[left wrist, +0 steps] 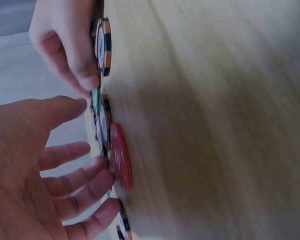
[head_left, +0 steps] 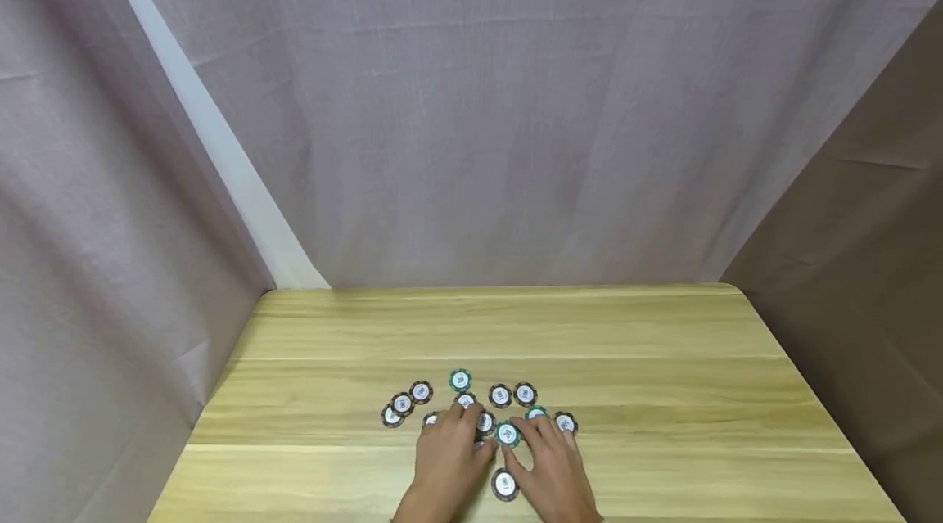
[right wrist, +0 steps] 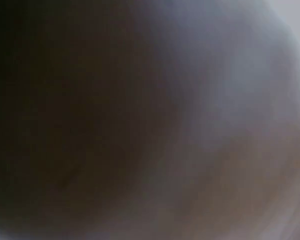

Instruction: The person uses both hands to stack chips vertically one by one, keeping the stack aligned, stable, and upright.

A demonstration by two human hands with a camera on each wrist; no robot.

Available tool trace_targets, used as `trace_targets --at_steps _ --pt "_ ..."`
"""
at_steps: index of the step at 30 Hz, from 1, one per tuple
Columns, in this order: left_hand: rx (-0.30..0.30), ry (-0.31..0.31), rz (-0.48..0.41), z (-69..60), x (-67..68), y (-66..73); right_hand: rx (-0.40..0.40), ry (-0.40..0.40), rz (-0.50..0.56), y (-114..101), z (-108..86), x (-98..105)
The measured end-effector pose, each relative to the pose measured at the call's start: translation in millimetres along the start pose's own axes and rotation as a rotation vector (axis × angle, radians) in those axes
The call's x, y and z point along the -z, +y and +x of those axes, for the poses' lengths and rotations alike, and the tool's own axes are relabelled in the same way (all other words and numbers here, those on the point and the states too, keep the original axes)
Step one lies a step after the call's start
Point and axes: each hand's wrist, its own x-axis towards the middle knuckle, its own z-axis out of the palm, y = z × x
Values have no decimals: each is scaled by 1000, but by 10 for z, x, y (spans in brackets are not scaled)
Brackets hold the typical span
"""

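Note:
My left hand rests over several chips, its spread, slightly bent fingers touching them near a dark chip. In the left wrist view, a red chip lies beside its fingertips; the head view hides that chip. My right hand has its thumb and index finger at opposite edges of a green chip, pinching it at the table. Its other fingers lie by another green chip. A dark chip lies between the two hands. The right wrist view is too dark and blurred to read.
Three dark chips, one at the end, form a slanting row at the left. A green chip and two dark chips lie beyond the hands, another dark chip at the right. Curtains surround the wooden table.

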Motion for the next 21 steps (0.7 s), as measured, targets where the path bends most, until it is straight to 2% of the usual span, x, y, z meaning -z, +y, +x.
trace_targets --at_steps 4,8,15,18,21 --pt "47 -27 34 38 -37 54 17 4 -16 14 47 -35" --pt "92 -27 44 77 -48 64 37 22 1 15 85 -92" --pt "166 -35 52 263 -109 40 66 31 15 62 186 -157" --pt "133 -48 57 326 -138 45 52 17 1 103 184 -154" --pt "54 -60 56 373 -159 50 22 7 6 151 176 -137"
